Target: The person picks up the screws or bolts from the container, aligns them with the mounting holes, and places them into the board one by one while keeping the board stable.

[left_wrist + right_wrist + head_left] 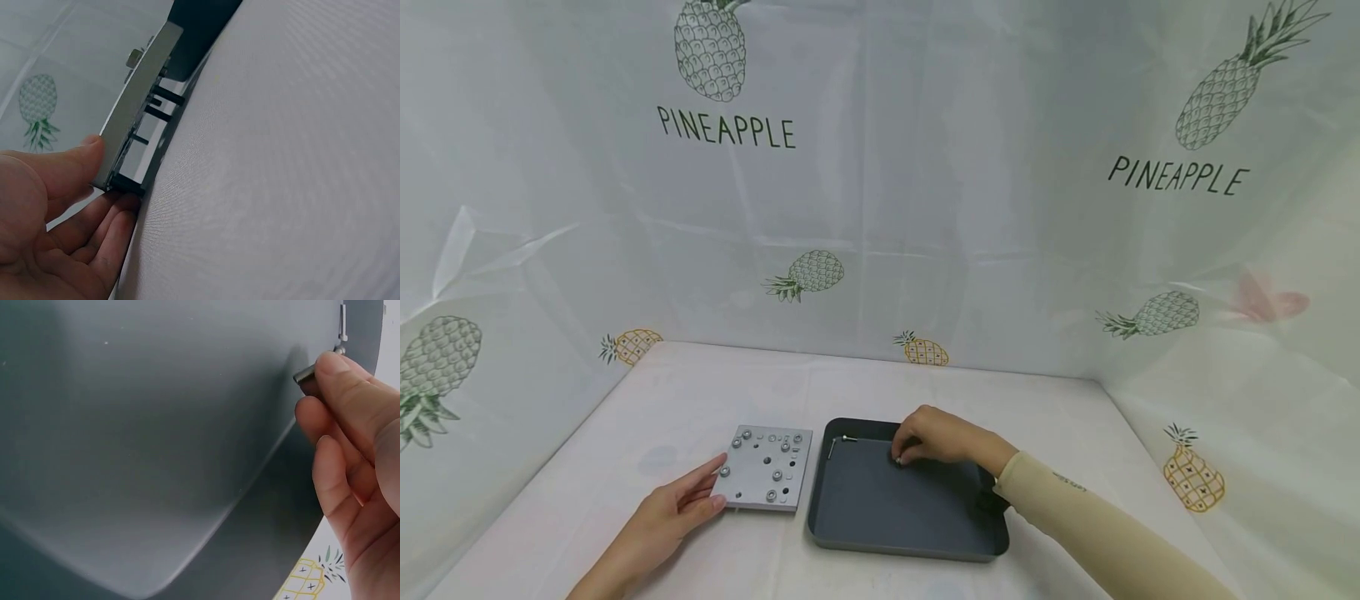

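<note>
At the left, a square silver metal plate (751, 475) carries several round bolt heads and holes. My left hand (662, 521) grips its left edge, thumb against the edge and fingers beneath. In the left wrist view, dark pins (159, 112) stick out of the plate's underside, toward the table. Over the dark grey tray (895, 521), my right hand (943, 435) pinches a small metal piece (305, 375) between thumb and fingers. Its free end looks like a short cylinder; the fingers hide the rest. Two small screws (848, 439) lie in the tray's far left corner.
The tray stands just right of the plate on a white-covered table (730, 375). A white pineapple-printed sheet (925, 200) hangs behind and along both sides. Under the right wrist, a dark item (991, 502) shows by the tray's right rim.
</note>
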`<state>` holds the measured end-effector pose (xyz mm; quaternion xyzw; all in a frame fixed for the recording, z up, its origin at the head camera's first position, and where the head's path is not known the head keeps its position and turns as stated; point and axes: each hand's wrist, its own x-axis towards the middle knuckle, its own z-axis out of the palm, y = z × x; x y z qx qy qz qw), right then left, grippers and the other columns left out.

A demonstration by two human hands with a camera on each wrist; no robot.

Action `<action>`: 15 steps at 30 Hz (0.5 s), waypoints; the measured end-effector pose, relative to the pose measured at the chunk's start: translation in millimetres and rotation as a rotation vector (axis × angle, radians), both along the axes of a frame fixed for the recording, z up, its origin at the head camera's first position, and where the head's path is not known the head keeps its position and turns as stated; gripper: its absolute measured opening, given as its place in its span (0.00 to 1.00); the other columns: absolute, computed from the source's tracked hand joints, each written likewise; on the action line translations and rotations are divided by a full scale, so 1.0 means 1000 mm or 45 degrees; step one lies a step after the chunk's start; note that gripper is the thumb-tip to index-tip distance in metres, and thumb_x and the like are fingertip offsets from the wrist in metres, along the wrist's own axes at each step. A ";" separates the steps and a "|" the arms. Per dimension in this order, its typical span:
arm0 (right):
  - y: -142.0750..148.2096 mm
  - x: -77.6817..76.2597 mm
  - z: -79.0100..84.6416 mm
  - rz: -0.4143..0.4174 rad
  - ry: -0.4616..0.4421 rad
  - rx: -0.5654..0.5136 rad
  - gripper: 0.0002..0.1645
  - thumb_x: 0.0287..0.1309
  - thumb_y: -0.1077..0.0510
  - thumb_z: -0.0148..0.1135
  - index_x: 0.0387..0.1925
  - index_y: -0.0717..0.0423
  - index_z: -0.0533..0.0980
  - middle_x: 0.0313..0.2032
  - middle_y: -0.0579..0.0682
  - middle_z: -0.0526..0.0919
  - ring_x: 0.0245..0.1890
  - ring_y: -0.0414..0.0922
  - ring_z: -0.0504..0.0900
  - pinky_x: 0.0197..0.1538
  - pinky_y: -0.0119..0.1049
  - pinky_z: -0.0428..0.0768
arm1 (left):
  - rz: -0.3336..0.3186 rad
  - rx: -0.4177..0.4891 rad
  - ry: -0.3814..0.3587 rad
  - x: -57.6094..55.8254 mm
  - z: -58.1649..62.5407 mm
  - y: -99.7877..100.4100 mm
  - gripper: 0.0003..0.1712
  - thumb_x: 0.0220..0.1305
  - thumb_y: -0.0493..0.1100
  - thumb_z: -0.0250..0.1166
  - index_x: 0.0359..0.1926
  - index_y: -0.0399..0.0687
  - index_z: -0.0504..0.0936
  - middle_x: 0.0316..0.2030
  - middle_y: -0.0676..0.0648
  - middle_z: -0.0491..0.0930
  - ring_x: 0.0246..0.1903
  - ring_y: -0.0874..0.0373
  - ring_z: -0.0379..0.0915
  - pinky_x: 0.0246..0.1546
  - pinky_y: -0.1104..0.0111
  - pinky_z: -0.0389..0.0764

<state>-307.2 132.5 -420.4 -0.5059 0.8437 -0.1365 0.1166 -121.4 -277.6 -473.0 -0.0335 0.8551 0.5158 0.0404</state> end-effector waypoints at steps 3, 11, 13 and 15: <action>0.000 0.000 0.001 -0.021 -0.040 -0.006 0.04 0.66 0.58 0.74 0.42 0.50 0.89 0.38 0.37 0.90 0.34 0.27 0.82 0.40 0.23 0.83 | 0.002 -0.003 -0.003 0.000 0.000 0.000 0.44 0.70 0.53 0.73 0.81 0.47 0.66 0.72 0.33 0.73 0.68 0.43 0.77 0.55 0.80 0.81; 0.001 -0.001 0.002 -0.068 -0.144 -0.037 0.04 0.68 0.60 0.72 0.43 0.51 0.88 0.34 0.37 0.89 0.30 0.29 0.84 0.35 0.25 0.84 | 0.007 -0.017 0.000 -0.001 0.002 0.001 0.43 0.71 0.53 0.72 0.81 0.47 0.67 0.71 0.34 0.75 0.66 0.47 0.78 0.57 0.76 0.83; 0.001 -0.002 0.001 -0.070 -0.156 -0.045 0.04 0.68 0.61 0.72 0.43 0.51 0.88 0.33 0.37 0.89 0.30 0.30 0.84 0.35 0.25 0.84 | 0.010 -0.022 -0.003 -0.001 0.002 0.001 0.43 0.71 0.53 0.72 0.81 0.47 0.66 0.71 0.35 0.75 0.66 0.47 0.78 0.57 0.75 0.83; 0.001 -0.002 0.001 -0.068 -0.169 -0.048 0.04 0.68 0.61 0.72 0.43 0.51 0.87 0.33 0.37 0.89 0.31 0.31 0.85 0.35 0.25 0.84 | 0.015 -0.023 -0.013 -0.001 0.002 0.001 0.44 0.71 0.53 0.72 0.81 0.47 0.66 0.71 0.35 0.75 0.67 0.46 0.78 0.58 0.73 0.83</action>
